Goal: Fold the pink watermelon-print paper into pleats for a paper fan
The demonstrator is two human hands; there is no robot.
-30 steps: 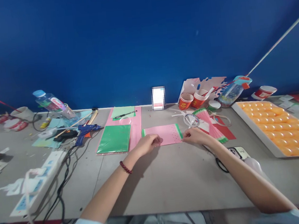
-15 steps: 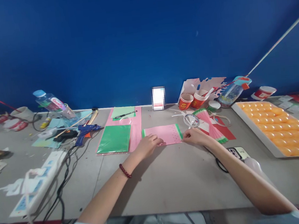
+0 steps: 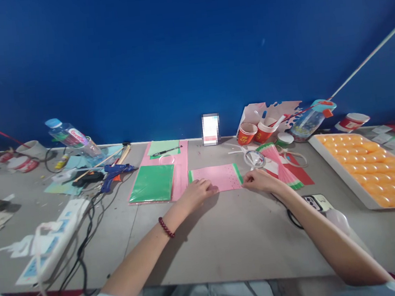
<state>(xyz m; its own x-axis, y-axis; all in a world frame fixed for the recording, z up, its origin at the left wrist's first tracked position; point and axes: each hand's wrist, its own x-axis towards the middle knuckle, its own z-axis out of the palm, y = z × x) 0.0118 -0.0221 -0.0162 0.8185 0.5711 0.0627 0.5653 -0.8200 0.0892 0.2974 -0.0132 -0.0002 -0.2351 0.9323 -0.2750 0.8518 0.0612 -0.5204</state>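
Observation:
A pink paper strip (image 3: 217, 176) with green bands at both ends and small dark specks lies flat on the table before me. My left hand (image 3: 200, 192) rests on its near left part, fingers stretched forward and slightly bent, pressing it down. At the right green end, my right hand (image 3: 257, 181) has thumb and forefinger pinched together on the paper's near corner. Just past the right hand lies a pleated pink-and-green paper fan (image 3: 280, 165), narrow at its middle. Beside the left hand sits a wrapped pack of green paper (image 3: 154, 183) on pink sheets (image 3: 181, 168).
To the left are a blue glue gun (image 3: 114, 175), a power strip (image 3: 54, 238) with cables and a leaning bottle (image 3: 72, 136). Rolls of clear tape (image 3: 254, 159), red paper cups (image 3: 247, 134), a phone (image 3: 316, 202) and a tray of orange balls (image 3: 369, 166) are at the right.
The view has shifted very slightly. Both hands and the pink paper strip keep nearly the same places.

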